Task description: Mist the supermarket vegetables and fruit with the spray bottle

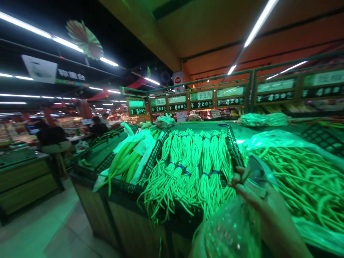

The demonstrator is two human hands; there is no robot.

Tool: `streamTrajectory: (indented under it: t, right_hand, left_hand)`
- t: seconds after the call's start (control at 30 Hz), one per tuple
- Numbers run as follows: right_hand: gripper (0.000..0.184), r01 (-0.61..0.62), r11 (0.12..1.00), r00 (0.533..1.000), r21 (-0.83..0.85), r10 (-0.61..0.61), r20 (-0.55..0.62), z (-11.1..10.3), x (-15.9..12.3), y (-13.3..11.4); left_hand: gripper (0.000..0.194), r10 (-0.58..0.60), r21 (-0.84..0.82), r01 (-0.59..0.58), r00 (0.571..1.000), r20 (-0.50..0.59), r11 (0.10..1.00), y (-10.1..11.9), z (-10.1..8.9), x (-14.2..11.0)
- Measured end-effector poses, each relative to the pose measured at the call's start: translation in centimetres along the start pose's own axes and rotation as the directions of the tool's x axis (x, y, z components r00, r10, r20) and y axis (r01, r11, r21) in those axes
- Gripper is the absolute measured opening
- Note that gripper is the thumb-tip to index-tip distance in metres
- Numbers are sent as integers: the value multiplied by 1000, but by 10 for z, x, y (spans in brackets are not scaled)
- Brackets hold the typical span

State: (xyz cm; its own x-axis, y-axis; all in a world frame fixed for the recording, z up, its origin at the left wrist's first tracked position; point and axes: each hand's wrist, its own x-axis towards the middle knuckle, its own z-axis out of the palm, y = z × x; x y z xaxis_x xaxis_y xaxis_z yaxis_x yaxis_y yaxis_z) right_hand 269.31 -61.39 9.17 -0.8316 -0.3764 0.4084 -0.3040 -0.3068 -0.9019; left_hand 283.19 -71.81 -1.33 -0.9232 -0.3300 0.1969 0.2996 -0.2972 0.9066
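My right hand (266, 208) reaches in from the lower right with its fingers closed on the top of a clear plastic bag (231, 229), which hangs crumpled in front of the stand. At the bottom edge, a pale shape that may be my left hand (198, 242) sits behind the bag; its fingers are hidden. Just beyond my right hand lie tied bundles of long beans (188, 168) in a black crate. To the right of the hand is a heap of loose green beans (309, 175) on plastic sheeting.
Long green vegetables in white wrappers (129, 157) fill the crate to the left. The wooden stand (120, 215) has a tiled aisle on its left. Price signs (201, 100) hang on a green rail behind. A seated person (52, 138) is by a counter (24, 175) at far left.
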Motion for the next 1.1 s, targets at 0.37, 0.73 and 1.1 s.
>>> streamTrajectory:
  t: [0.37, 0.73, 1.1]
  right_hand:
    - [55, -66, 998, 998, -21, 66, -9, 53, 5, -3]
    - [70, -118, 991, 986, 62, 110, 127, 112, 20, 9]
    - [50, -8, 996, 942, 84, -21, 334, 184, 21, -3]
  left_hand:
    - [93, 42, -200, -11, 988, 151, 980, 38, -17, -6]
    - [87, 34, -229, -63, 991, -128, 971, 29, -69, -6]
    - [80, 189, 43, -186, 915, -356, 982, 52, -104, -33]
